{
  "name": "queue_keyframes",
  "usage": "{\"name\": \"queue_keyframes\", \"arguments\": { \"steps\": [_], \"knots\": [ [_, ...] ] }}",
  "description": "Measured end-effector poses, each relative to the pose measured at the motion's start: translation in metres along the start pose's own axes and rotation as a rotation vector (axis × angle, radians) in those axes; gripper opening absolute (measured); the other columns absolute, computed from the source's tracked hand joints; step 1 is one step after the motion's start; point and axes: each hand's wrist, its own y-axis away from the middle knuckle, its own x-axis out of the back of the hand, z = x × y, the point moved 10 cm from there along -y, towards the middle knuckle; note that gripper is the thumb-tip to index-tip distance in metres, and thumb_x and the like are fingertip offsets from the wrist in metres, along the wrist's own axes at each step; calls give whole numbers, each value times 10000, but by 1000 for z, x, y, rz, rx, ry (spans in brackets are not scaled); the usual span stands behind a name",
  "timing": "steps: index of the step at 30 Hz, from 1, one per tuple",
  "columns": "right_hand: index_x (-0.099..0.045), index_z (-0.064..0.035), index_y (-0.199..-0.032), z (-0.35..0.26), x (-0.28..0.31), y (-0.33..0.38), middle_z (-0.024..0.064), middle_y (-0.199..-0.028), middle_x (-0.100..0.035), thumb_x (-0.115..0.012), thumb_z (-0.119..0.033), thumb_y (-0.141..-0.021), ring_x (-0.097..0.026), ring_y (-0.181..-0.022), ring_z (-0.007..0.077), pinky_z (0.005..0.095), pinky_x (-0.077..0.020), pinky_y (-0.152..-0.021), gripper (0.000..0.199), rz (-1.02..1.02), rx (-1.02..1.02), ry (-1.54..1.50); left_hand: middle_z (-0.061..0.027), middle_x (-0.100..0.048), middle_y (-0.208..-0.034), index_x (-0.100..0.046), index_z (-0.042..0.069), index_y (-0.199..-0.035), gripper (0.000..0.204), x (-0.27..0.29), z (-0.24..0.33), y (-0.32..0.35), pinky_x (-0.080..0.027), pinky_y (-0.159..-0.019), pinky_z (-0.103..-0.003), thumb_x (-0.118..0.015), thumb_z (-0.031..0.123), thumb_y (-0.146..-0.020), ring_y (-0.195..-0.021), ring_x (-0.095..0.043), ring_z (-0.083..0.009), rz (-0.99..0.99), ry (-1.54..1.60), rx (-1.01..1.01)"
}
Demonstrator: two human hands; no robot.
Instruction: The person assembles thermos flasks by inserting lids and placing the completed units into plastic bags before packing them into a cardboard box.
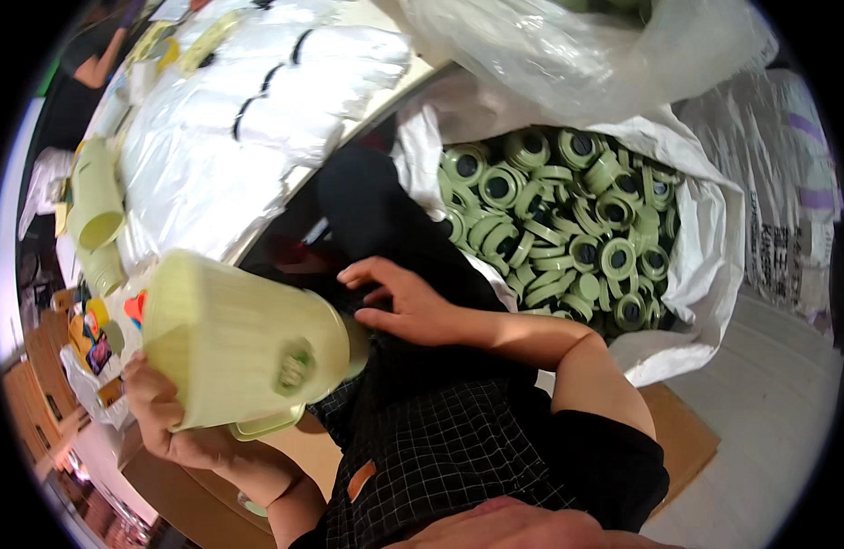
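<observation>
My left hand [161, 403] is closed on the rim of a large pale green plastic jug [248, 339], tilted on its side with its wide mouth to the left. A dark oval mark is on its wall, and a loop handle [271, 423] shows below. Beside the jug's narrower end is my right hand [399, 300], its fingers apart and slightly curled, with nothing seen in it. Right of that hand stands a white woven sack [705, 274] with many green ring-shaped caps [582, 252] with dark centres.
Stacked clear plastic bags [220, 137] cover the table at upper left. Green jugs [97, 197] lie at its left edge. Clear plastic sheeting [605, 64] hangs over the sack's far side. A cardboard box [211, 503] is below, and another person [88, 69] stands far left.
</observation>
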Motion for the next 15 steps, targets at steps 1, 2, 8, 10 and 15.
{"name": "queue_keyframes", "arguments": {
  "steps": [1,2,8,10,15],
  "knots": [
    [-545,-51,-1259,-12,34,11,81,-1229,-551,-697,-36,-856,-565,-1130,188,331,-507,-899,431,119,123,125,-44,-456,-728,-543,51,-660,175,-29,-23,-2,-341,-1057,-502,-673,168,-663,-916,-518,-288,-84,154,92],
    [-545,-53,-1250,-25,65,17,89,-1202,-553,-722,-39,-831,-581,-1090,196,321,-516,-855,455,211,249,260,-92,-538,-882,-608,52,-793,213,-71,-32,6,-325,-1082,-500,-730,193,-690,-1014,-527,-325,-311,164,121],
    [-491,-9,-1259,131,371,113,137,-1075,-578,-738,-50,-754,-599,-843,224,359,-508,-777,564,1144,-93,469,-157,-378,-1542,-355,-5,-1484,771,-166,-69,50,-300,-1149,-435,-664,341,-869,-1415,-365,-309,-460,130,583],
    [-480,-28,-1277,144,459,176,201,-1170,-548,-830,-175,-739,-571,-1035,316,423,-480,-911,658,1410,-359,858,-170,-434,-1492,-390,-5,-1464,691,-150,-72,59,-335,-1122,-424,-584,392,-933,-1380,-416,-293,-449,-25,645],
    [-291,-106,-1495,163,569,230,350,-1401,-362,-841,-449,-740,-436,-1278,488,486,-410,-1074,995,1565,-999,950,-198,-486,-1420,-414,-44,-1432,693,-103,-103,131,-348,-1106,-418,-447,502,-1007,-1331,-466,-296,-364,14,877]
  ]
}}
